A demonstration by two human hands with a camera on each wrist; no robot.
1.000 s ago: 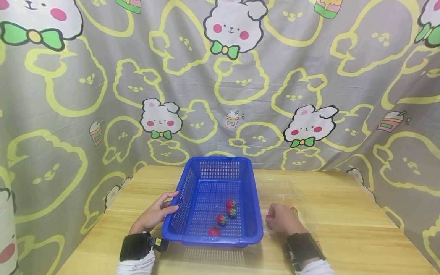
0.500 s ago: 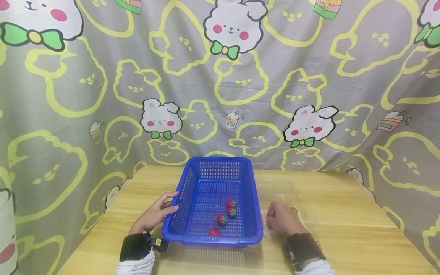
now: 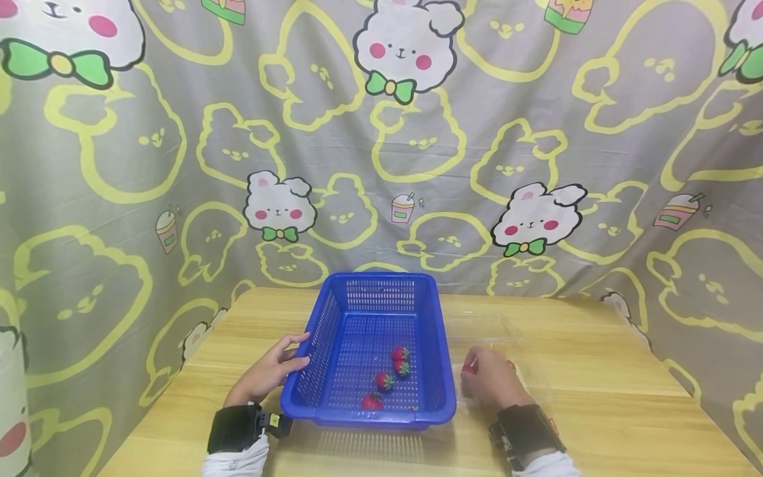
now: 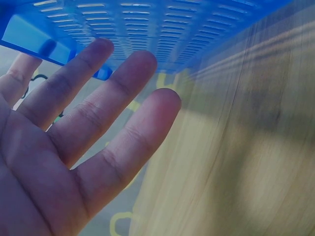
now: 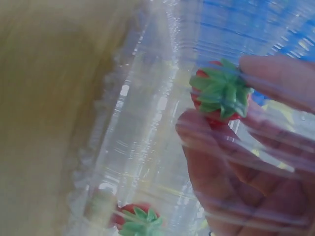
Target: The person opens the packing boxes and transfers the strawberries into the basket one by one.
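Note:
A blue plastic basket point(image 3: 375, 416) with slotted walls stands mid-table, several strawberries point(image 3: 384, 381) on its floor toward the near right. Against its left side rests my left hand point(image 3: 271, 368), the fingertips at the wall; in the left wrist view its fingers point(image 4: 135, 132) extend nearly straight beside the slotted wall. Right of the basket, my right hand point(image 3: 491, 377) pinches a strawberry point(image 5: 219, 93) between thumb and fingers, green leaves facing the wrist camera. This hand is at a clear plastic box point(image 5: 147, 123), where another strawberry point(image 5: 140, 219) lies.
The clear box's raised lid point(image 3: 483, 324) lies behind the right hand, close to the basket. The wooden table point(image 3: 620, 384) reaches back to a grey curtain point(image 3: 334, 152) with rabbit prints, which also hangs at both sides.
My right hand has risen very slightly with the strawberry in its fingers. The left hand and the basket have stayed in place.

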